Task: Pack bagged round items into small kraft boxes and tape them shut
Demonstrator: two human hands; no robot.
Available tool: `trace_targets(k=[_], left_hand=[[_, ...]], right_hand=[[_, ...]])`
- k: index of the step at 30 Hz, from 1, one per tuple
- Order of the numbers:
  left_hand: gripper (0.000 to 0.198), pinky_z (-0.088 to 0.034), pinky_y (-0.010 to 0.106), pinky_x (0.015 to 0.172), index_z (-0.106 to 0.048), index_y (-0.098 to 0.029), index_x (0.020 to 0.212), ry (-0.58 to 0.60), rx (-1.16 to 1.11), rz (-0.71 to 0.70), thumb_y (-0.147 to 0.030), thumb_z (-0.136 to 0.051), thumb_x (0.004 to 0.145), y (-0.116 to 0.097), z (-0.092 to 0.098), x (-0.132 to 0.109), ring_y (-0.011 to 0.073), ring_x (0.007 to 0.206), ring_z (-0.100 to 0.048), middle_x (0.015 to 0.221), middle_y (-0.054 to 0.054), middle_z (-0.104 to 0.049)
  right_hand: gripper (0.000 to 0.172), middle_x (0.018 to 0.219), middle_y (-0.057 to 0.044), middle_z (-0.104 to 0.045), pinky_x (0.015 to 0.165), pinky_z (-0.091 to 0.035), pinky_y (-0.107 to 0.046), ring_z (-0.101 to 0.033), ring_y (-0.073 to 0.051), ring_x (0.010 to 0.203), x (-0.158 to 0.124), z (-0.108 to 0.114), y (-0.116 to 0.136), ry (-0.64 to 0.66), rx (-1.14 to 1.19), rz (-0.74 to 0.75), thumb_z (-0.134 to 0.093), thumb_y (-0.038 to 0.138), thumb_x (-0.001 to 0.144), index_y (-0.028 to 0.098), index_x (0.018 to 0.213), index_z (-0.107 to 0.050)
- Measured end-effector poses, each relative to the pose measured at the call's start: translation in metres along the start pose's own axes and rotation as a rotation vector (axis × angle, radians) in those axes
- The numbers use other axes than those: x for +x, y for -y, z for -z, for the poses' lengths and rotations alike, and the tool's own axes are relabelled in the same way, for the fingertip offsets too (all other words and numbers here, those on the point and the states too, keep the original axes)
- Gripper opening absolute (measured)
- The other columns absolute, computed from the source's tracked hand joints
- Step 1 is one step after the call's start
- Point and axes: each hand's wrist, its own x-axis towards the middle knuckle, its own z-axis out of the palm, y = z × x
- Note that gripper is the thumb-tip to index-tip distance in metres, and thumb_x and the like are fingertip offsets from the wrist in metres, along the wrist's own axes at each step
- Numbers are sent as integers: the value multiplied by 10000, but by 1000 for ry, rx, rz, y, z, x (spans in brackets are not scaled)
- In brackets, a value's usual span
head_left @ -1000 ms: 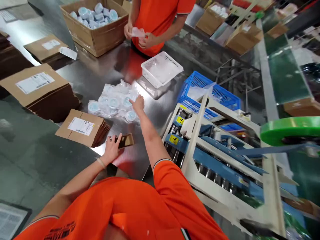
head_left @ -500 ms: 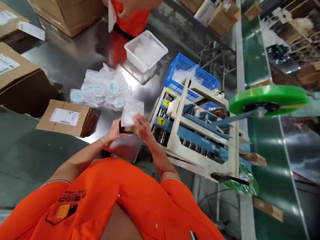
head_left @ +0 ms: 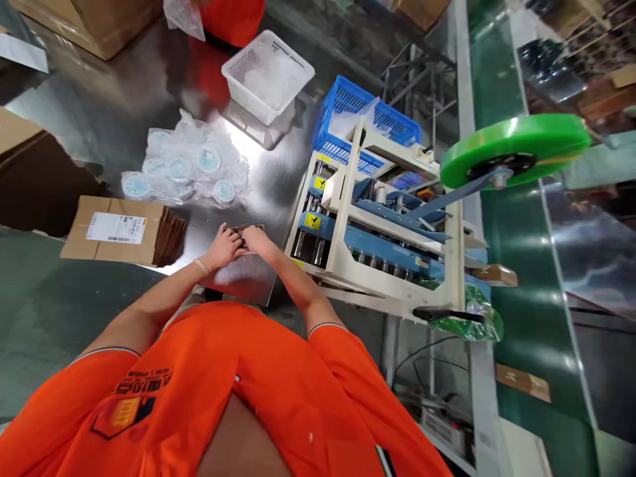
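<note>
My left hand (head_left: 222,248) and my right hand (head_left: 255,240) meet at the near edge of the steel table (head_left: 149,99), both closed around a small brown carton (head_left: 244,228) that shows only at its top edge. The bagged item I picked up is out of sight between my hands. Just beyond them lies a heap of clear bags (head_left: 186,169), each with a round white and blue tub inside. A stack of flat brown cartons (head_left: 124,230) with a white label rests to the left of my left hand.
A cream and blue tape-sealing machine (head_left: 382,232) with a green tape roll (head_left: 514,149) stands right of my hands. Behind are a white basket (head_left: 265,76) and a blue crate (head_left: 362,122). A co-worker in orange (head_left: 231,20) stands across the table. A green conveyor (head_left: 521,265) runs along the right.
My right hand took a bagged tub from the heap and brought it back to the small carton by my left hand. Both hands now close around the carton, and the bag is no longer visible.
</note>
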Motion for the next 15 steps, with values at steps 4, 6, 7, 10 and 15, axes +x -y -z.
trace_targets(k=[4,6,7,10,15], left_hand=[[401,-195,733,1325,-806,-229,1303,59,71,34,-472,-615,1048,-10,7,2,392,1215,-622,1175,167,-753],[456,-198,726,1324,-778,-196,1363,77,117,49,-480,-621,1043,-14,8,4,412,1256,-615,1284,204,-728],[477,-203,724,1321,-766,-176,1378,85,131,58,-480,-631,1036,-17,8,5,425,1280,-607,1338,223,-708],[528,-196,722,1315,-723,-141,1417,108,109,74,-488,-646,1027,-18,10,6,449,1342,-577,1465,251,-652],[459,-294,608,1313,-658,-171,1404,-19,-195,119,-467,-589,1060,10,18,-16,368,1441,-501,1541,192,-601]], right_hand=[[171,959,-96,-808,965,-611,-369,-744,-268,1020,-22,21,-26,-155,-59,-202,-657,187,957,186,1016,-817],[218,924,-73,-800,900,-630,-360,-746,-241,930,-24,18,-35,-143,3,-296,-639,158,924,168,1061,-808],[212,893,-56,-792,867,-632,-347,-742,-224,880,-23,12,-36,-87,37,-300,-647,135,902,166,1040,-805],[168,911,-45,-796,910,-626,-339,-748,-203,897,-18,-6,-35,65,78,-194,-672,80,883,170,945,-800],[119,1179,-118,-789,1120,-580,-425,-724,-248,1143,-40,-2,-47,123,36,21,-755,166,952,167,1048,-825]])
